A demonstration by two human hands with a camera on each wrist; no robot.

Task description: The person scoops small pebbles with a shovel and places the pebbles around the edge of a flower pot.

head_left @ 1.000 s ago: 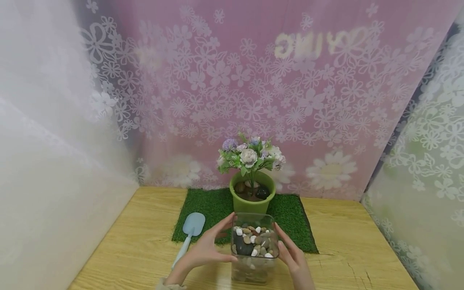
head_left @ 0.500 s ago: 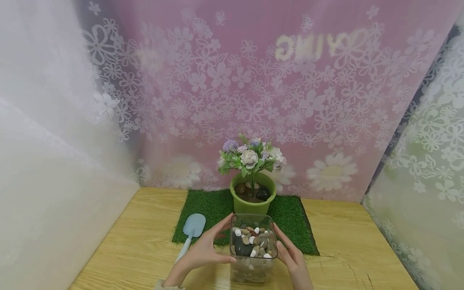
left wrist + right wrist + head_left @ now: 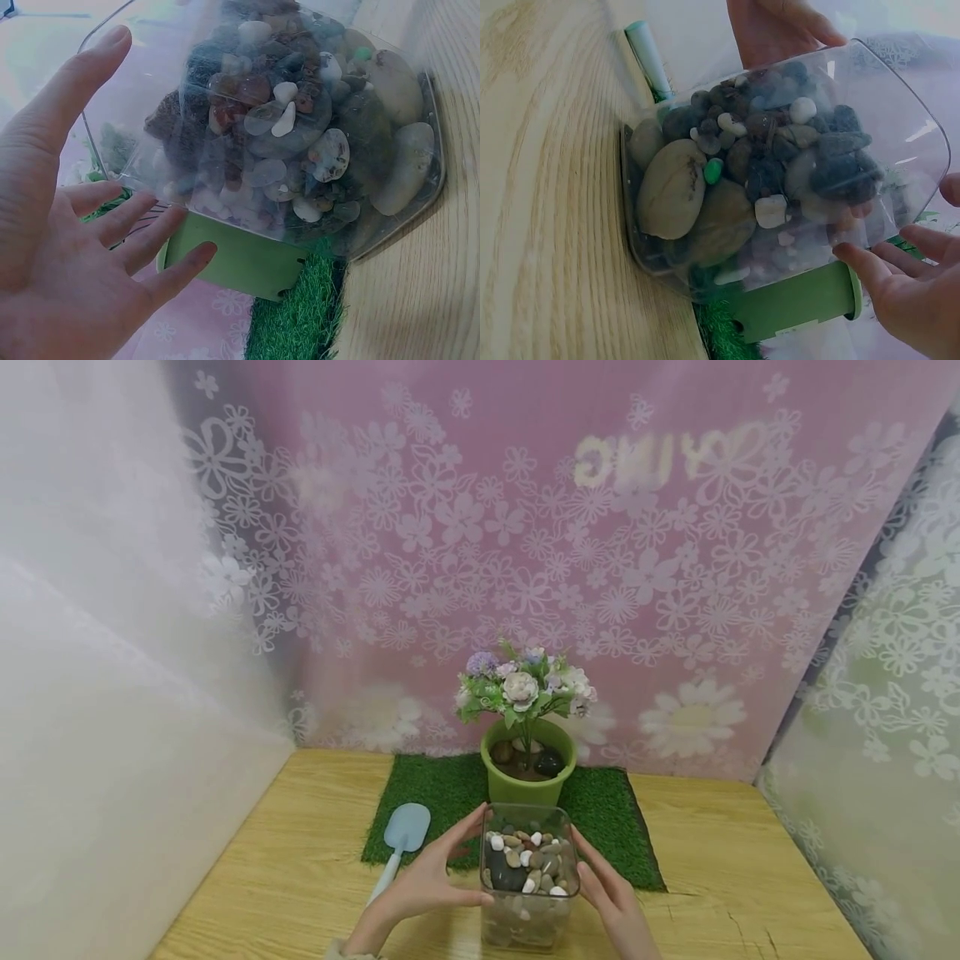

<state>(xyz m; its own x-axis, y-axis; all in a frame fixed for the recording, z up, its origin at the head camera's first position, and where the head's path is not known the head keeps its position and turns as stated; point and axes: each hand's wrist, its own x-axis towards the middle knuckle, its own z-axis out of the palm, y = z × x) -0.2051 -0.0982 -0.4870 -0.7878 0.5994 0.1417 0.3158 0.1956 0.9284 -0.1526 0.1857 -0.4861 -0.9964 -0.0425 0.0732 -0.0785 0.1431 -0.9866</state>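
Observation:
A clear square plastic container filled with pebbles stands on the wooden table, close to the viewer. At its left side is my left hand, the thumb by the near corner and the straight fingers toward the far corner. My right hand lies along the opposite side, its fingertips at the wall. In the left wrist view, the fingers are spread and extended beside the container. The right wrist view shows mixed stones, including large pale ones and a small green one, through the clear wall.
Just behind the container is a green pot with artificial flowers and dark stones. It stands on an artificial grass mat. A light blue toy shovel lies to the left, partly on the mat. Floral curtains enclose the table.
Hands and container keep nearly the same places. The whole head view has shifted slightly; nothing is taken up or let go.

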